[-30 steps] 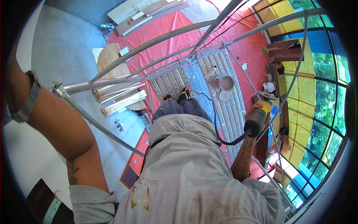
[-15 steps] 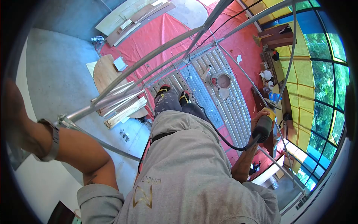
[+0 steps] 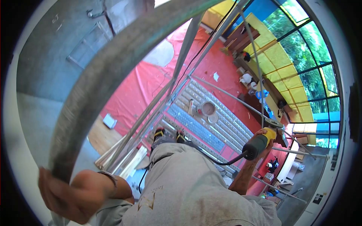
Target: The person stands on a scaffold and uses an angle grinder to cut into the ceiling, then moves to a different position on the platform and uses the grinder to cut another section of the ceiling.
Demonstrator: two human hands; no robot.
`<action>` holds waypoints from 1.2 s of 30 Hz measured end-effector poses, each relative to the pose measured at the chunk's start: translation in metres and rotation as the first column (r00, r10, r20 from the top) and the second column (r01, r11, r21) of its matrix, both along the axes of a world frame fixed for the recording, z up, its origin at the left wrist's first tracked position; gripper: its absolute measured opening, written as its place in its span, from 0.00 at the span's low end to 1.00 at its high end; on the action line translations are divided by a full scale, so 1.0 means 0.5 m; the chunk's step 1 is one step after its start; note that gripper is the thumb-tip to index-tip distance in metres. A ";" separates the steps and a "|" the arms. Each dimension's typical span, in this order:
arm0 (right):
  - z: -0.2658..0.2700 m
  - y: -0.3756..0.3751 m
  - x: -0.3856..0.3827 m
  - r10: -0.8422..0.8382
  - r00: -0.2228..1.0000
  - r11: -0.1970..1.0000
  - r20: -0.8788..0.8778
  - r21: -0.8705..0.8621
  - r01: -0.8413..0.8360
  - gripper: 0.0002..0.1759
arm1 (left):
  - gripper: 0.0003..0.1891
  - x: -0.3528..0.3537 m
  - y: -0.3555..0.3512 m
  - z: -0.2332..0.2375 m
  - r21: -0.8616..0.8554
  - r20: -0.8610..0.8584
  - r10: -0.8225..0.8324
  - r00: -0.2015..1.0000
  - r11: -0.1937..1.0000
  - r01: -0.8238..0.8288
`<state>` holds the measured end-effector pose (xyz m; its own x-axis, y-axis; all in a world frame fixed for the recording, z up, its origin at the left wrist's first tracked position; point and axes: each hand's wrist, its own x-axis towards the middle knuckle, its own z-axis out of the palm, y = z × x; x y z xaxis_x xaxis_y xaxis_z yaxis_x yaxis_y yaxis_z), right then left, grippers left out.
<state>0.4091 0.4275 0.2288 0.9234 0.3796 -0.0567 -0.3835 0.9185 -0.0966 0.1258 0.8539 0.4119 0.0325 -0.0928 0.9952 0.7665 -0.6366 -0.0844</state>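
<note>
A yellow and black angle grinder [image 3: 260,144] with a disc at its far end is held in my right hand [image 3: 267,141], out to the right of my body. Its black cord [image 3: 226,163] loops back from the handle towards my waist. At lower left, slightly blurred, my left hand [image 3: 71,196] is closed around a thick grey scaffold tube [image 3: 90,83]. That tube curves large across the upper left of the view, close to the camera.
Below my feet lies a perforated metal scaffold deck [image 3: 233,128]. On it stand a paint bucket [image 3: 207,109] and its round lid [image 3: 213,118]. Red sheeting [image 3: 215,60] covers the floor. Thinner scaffold bars [image 3: 226,94] cross on the right, near the windows [image 3: 316,56]. Wood strips [image 3: 132,162] lie lower left.
My left hand has come from the left edge down to lower left and now grips the tube. My view has shifted, bringing the tube much nearer. The grinder stays in my right hand.
</note>
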 end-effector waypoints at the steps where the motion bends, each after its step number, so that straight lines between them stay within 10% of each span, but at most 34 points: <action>1: 0.013 0.010 0.003 -0.046 0.998 0.999 0.033 -0.001 0.046 0.27 | 0.10 0.003 0.010 -0.005 0.137 -0.083 -0.072 0.994 0.987 0.083; 10: 0.197 0.081 -0.001 -0.292 0.862 0.936 0.415 -0.061 0.347 0.27 | 0.09 0.157 -0.054 0.042 -0.374 -0.093 -0.477 0.874 0.830 0.413; 17: 0.336 0.091 -0.019 -0.413 0.690 0.853 0.595 -0.014 0.522 0.25 | 0.13 0.298 -0.067 0.106 -0.521 0.067 -0.856 0.512 0.408 0.750; 22: 0.421 0.132 -0.022 -0.530 0.531 0.721 0.661 0.022 0.692 0.24 | 0.19 0.369 -0.140 0.185 -0.541 0.083 -0.996 -0.010 -0.054 0.839; 26: 0.513 0.184 -0.011 -0.577 0.463 0.650 0.673 0.035 0.759 0.23 | 0.36 0.389 -0.254 0.246 -0.693 -0.108 -0.967 -0.231 -0.093 0.715; 32: 0.719 0.280 -0.007 -0.605 0.212 0.526 0.768 0.185 0.830 0.23 | 0.43 0.459 -0.315 0.352 -0.304 -0.214 -0.969 0.125 0.188 0.934; 36: 0.880 0.359 -0.036 -0.642 0.018 0.477 0.766 0.381 0.792 0.19 | 0.42 0.496 -0.289 0.462 -0.031 -0.065 -0.995 0.071 0.073 0.997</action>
